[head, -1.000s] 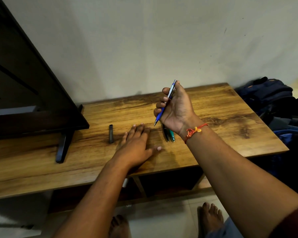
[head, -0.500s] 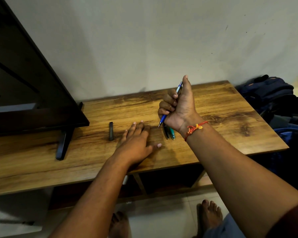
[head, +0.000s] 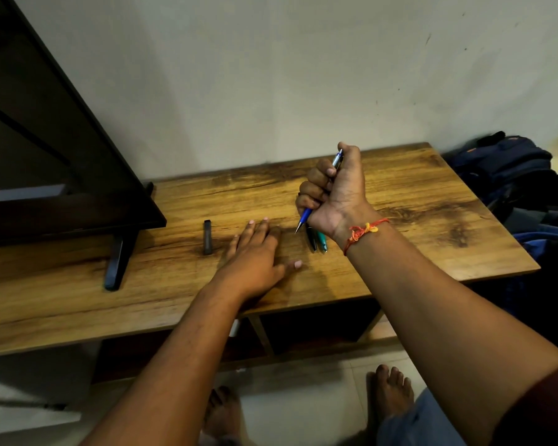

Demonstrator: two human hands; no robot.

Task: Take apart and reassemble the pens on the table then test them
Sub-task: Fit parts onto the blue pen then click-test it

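Head view, centre-right: our right hand (head: 335, 194) is fisted round the blue pen (head: 306, 215), which looks whole, tip down just above the table (head: 416, 204). Left hand (head: 255, 252) flat on the table, holding nothing. Dark pen (head: 311, 239) and teal pen (head: 322, 241) lie by the right wrist. We judge click-testing; remaining count unclear.

Dim, warm, diffuse indoor light leaves the wooden table (head: 416, 201) softly lit with a faint shadow beneath the left hand (head: 255, 259), the television (head: 45, 140) almost black, the frame's edges bowed by wide-angle distortion, and the feet (head: 390, 394) below murky and soft.
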